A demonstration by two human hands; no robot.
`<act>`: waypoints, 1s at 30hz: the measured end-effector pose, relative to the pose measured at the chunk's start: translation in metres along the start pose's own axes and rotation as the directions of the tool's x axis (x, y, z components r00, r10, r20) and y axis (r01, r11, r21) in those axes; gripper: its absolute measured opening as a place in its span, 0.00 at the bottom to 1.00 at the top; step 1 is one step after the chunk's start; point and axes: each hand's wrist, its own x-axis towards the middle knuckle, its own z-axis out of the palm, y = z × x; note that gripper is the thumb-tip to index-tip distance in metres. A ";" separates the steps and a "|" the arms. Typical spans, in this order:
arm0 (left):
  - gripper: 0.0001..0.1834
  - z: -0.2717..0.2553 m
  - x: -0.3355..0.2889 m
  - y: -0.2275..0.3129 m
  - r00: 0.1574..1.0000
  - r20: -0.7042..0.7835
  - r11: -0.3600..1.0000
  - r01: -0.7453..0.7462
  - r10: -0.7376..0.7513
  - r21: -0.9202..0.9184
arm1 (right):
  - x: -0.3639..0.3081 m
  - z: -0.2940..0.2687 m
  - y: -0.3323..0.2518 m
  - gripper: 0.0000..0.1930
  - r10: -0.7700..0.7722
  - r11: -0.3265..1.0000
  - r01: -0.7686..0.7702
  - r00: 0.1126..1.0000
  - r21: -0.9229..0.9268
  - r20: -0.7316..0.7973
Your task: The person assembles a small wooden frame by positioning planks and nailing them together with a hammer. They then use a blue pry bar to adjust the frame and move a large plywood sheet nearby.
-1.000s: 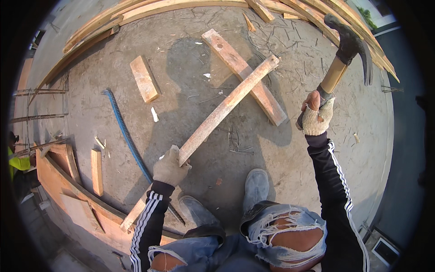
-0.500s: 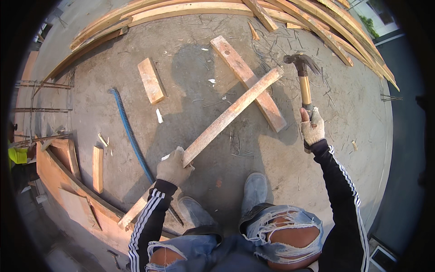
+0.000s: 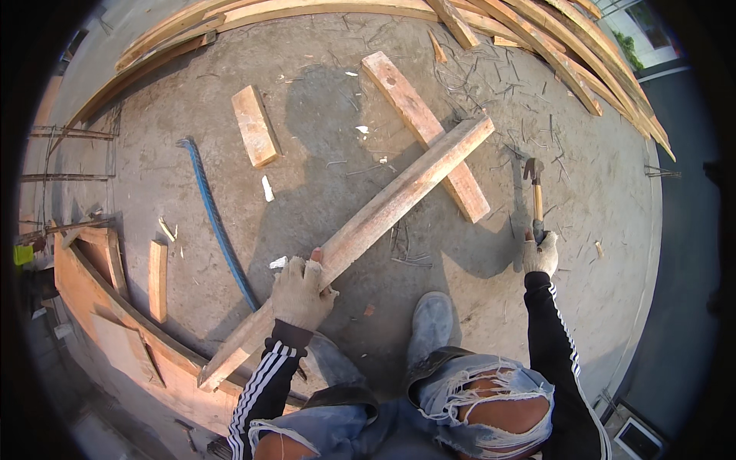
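Observation:
My left hand (image 3: 301,294), in a pale knit glove, grips a long wooden plank (image 3: 399,195) near its lower part. That plank slants up to the right, its far end lying across a second, mortar-stained board (image 3: 420,126) on the concrete. In my gloved right hand (image 3: 540,254) is a claw hammer (image 3: 537,201), held by its handle. The hammer's head points away from me, to the right of the plank and apart from it. My right fingers wrap the grip's lower end, partly hiding it.
A blue pry bar (image 3: 212,211) lies left of the plank, near a short wood block (image 3: 255,126) and a small offcut (image 3: 158,281). Loose nails (image 3: 460,77) litter the far floor. Long timbers (image 3: 322,14) are stacked at the back. A plywood form (image 3: 100,287) stands at left.
The plank has turned over and shows a broader face. My right hand has brought the hammer around, its head now farther down and looking smaller. My left hand has shifted slightly right.

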 end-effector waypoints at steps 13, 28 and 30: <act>0.42 0.023 -0.018 0.015 0.996 -0.040 0.997 0.074 -0.074 0.013 | 0.031 0.028 -0.033 0.21 -0.221 0.941 0.244 0.968 0.236 -0.120; 0.45 0.015 -0.015 0.007 0.993 -0.111 1.000 -0.029 0.030 0.008 | 0.063 0.053 -0.121 0.24 -0.329 0.824 0.343 0.938 0.450 -0.112; 0.50 0.009 -0.009 0.003 1.000 -0.019 1.000 -0.017 0.016 -0.020 | 0.057 0.042 -0.093 0.25 -0.349 0.896 0.361 0.932 0.259 -0.096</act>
